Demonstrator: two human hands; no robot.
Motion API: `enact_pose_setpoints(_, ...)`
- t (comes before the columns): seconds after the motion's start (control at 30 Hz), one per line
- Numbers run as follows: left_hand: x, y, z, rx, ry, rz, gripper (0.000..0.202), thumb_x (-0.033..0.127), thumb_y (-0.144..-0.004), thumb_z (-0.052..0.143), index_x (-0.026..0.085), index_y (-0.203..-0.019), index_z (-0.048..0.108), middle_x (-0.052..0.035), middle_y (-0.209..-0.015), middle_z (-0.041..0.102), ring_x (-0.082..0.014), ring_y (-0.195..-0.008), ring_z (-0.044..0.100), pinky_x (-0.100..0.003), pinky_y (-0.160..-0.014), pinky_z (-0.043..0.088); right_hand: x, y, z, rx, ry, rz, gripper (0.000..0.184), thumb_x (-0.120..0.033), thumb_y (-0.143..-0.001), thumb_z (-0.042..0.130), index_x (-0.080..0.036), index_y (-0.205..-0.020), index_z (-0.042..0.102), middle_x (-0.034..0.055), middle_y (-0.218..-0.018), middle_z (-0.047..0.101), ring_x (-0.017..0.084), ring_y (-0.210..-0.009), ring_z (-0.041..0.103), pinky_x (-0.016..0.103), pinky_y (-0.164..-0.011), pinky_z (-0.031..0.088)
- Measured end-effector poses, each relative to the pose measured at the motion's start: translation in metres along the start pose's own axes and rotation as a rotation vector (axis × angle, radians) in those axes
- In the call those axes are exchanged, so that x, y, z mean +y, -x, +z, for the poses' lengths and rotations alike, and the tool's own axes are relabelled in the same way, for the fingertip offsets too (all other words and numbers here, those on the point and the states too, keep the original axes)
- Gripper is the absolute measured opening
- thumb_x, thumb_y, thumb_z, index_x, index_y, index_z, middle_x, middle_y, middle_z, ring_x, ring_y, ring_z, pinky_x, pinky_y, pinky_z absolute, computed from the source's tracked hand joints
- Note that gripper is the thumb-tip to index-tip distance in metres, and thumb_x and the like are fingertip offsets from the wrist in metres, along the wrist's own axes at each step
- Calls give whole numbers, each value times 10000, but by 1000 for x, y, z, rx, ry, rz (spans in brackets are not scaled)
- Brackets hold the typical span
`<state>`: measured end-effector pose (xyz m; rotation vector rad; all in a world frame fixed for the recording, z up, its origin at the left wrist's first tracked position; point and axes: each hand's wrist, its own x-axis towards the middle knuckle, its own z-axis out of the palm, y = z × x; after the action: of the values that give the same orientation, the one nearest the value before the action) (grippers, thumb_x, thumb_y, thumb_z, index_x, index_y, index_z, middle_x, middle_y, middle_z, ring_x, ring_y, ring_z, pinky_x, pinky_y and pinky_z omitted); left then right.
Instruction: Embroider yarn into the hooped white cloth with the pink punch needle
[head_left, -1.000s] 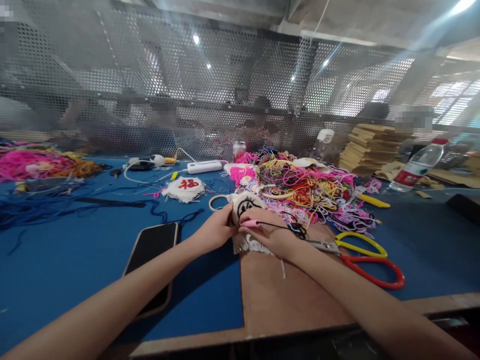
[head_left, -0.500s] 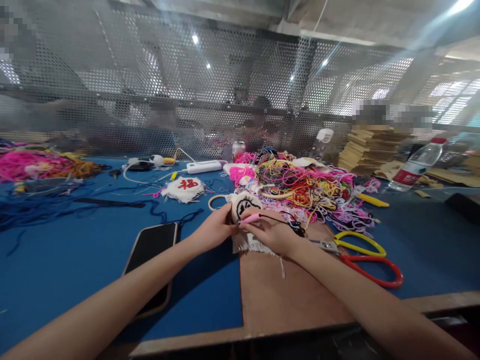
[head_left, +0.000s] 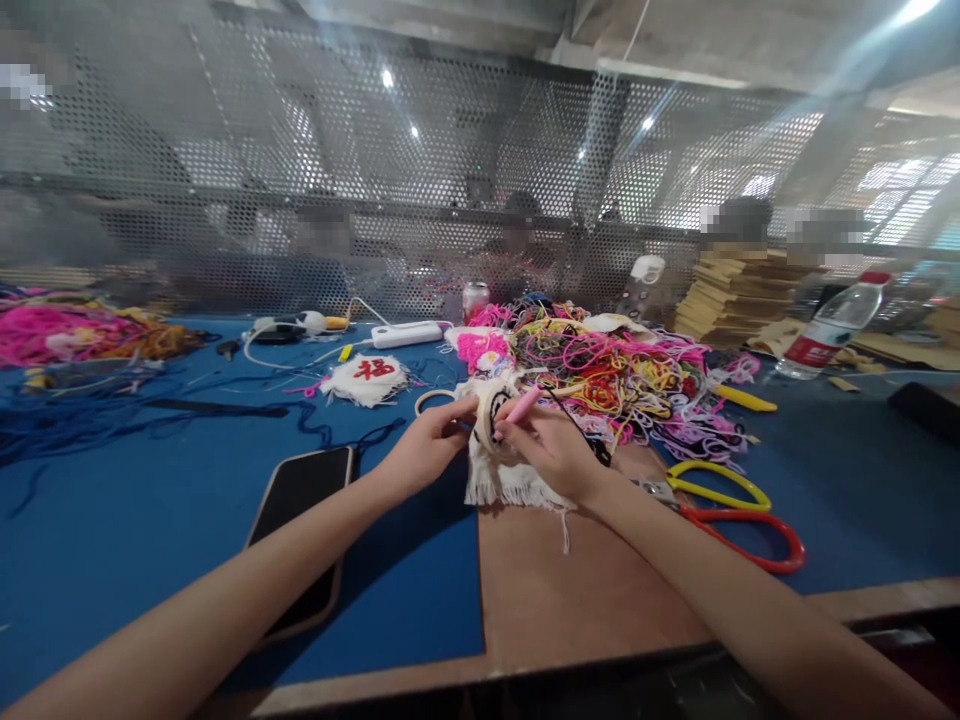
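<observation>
White fringed fabric is stretched in a small embroidery hoop, with a black looped design partly showing on it. My left hand grips the hoop's left edge between thumb and fingers. In my right hand is a pink-handled punch needle, pinched like a pen, its lower end over the black design. Black yarn trails behind the right hand. The needle's tip is too small to make out. Scissors with one yellow and one red handle lie beside my right forearm.
A tangled yarn heap lies behind my hands. A phone rests left, with a white patch bearing a red character beyond it. A water bottle and stacked brown sheets stand right. A perforated metal screen crosses the back.
The punch needle has risen to a steeper angle in my right hand. The hoop is tilted differently, and more of the fabric below it shows.
</observation>
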<state>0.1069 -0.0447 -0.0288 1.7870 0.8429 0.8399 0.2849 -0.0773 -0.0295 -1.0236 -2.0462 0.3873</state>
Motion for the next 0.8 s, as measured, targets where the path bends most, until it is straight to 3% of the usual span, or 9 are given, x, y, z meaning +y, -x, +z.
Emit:
enact_pose_setpoints(0.23,-6,3,3,-28,-48,123,663,85,-621,556,158,-1255,376,-60,-979,628,-187,-889,587,-326,-826,449,-3,2,1,54,-81,36,250,-343,-885,380,-165,-897,555,46,-823,619,139,-754,584,260,-684,432)
enact_pose_setpoints(0.5,-3,4,3,-1,-180,150,627,112,-673,554,182,-1265,360,-44,-912,631,-199,-892,595,-340,-841,442,-5,1,2,111,-175,32,256,-331,-885,389,-164,-851,581,39,-808,638,113,-714,588,242,-662,445)
enact_pose_setpoints(0.8,-1,5,2,5,-168,141,629,162,-728,537,147,-1310,300,-88,-1022,609,-210,-992,568,-347,-886,423,-2,0,4,207,-301,143,261,-375,-862,430,-164,-813,575,42,-773,633,129,-708,597,264,-659,463)
